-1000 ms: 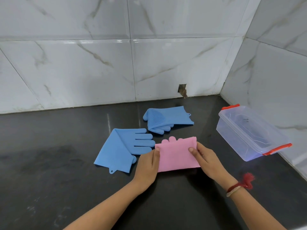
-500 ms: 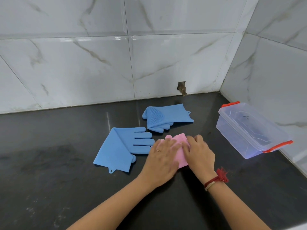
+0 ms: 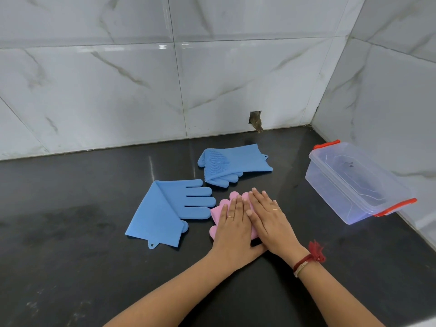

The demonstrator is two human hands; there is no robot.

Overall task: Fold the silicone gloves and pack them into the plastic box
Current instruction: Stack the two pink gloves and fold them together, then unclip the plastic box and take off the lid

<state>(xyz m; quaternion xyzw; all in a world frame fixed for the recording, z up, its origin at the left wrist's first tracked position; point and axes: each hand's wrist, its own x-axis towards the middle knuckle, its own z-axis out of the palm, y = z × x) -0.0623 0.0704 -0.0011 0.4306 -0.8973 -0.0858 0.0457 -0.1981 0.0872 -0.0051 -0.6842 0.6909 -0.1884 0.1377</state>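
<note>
A folded pink silicone glove [image 3: 219, 210] lies on the black counter, mostly covered by my hands. My left hand [image 3: 234, 224] and my right hand [image 3: 271, 218] press flat on it side by side, fingers straight. A blue glove [image 3: 165, 211] with one corner folded lies just left of the pink one, fingers pointing right. A second blue glove [image 3: 233, 164], folded over with its bristled palm up, lies behind. The clear plastic box [image 3: 330, 185] with red clips stands open at the right, nothing visible inside.
Marble-tiled walls close off the back and the right side, meeting in a corner behind the box. A small hole [image 3: 256, 120] shows in the back wall at counter level. The black counter [image 3: 70, 232] stretches to the left.
The pink glove was a wide rectangle held at both ends; it has been folded over into a narrower bundle, and both hands now lie flat on top of it.
</note>
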